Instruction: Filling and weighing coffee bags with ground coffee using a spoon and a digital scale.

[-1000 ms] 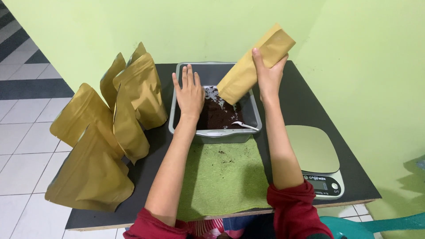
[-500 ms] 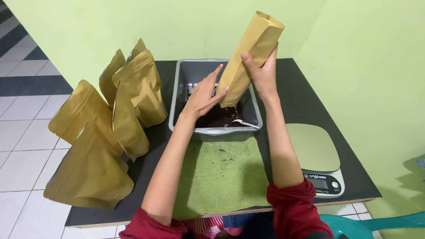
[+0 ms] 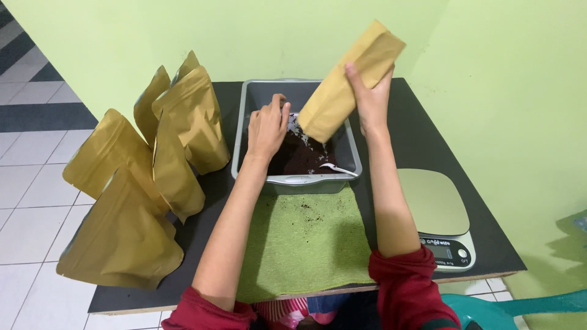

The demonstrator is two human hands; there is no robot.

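Right hand (image 3: 370, 98) grip tight on one gold bag (image 3: 350, 82); left hand (image 3: 267, 127) curled in one tray (image 3: 296, 179). Five bags (image 3: 131, 201) on worktop (image 3: 422, 140).

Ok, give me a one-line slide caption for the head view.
Right hand tilts a gold pouch over a grey tray of dark grounds; left hand reaches in.
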